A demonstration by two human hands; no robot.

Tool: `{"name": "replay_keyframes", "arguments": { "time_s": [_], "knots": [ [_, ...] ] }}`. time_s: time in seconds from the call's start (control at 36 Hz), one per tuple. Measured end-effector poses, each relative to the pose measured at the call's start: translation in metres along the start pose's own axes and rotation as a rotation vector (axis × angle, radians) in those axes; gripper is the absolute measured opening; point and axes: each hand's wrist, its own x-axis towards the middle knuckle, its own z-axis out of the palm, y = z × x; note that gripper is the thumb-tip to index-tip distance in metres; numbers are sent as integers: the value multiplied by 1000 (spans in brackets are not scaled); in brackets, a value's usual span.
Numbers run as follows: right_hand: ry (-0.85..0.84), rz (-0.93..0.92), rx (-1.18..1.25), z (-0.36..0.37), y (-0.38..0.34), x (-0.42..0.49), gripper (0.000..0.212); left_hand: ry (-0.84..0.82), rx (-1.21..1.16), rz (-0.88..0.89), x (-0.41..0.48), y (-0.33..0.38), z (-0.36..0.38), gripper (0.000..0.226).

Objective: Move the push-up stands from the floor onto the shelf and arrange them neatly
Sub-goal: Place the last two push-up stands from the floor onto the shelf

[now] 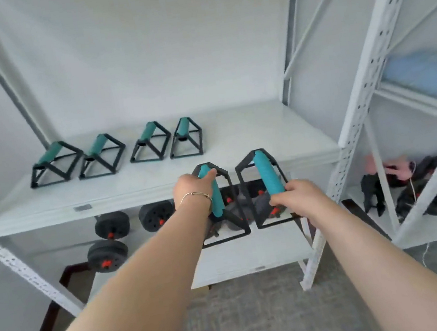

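With my left hand (191, 187) and right hand (296, 199) each closed on a teal-handled push-up stand (215, 193) (266, 174) at the shelf (278, 140) front edge, I carry both toward 12 o'clock, level, aligning them beside the four shelved stands (114, 152).

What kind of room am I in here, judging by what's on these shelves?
Probably a home gym storage corner or equipment closet. White metal shelving holds a row of push-up stands, dumbbells sit on the shelf below, and each hand carries another stand.
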Motion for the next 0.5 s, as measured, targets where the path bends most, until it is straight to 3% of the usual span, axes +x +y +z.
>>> {"name": "replay_keyframes", "arguments": {
  "time_s": [0.19,0.5],
  "knots": [
    [52,-27,-23,-37,-29,52,27,-9,53,55,45,52,19,53],
    [20,-28,-21,-74,-29,208,35,51,-3,-28,152,118,95,56]
  ]
}}
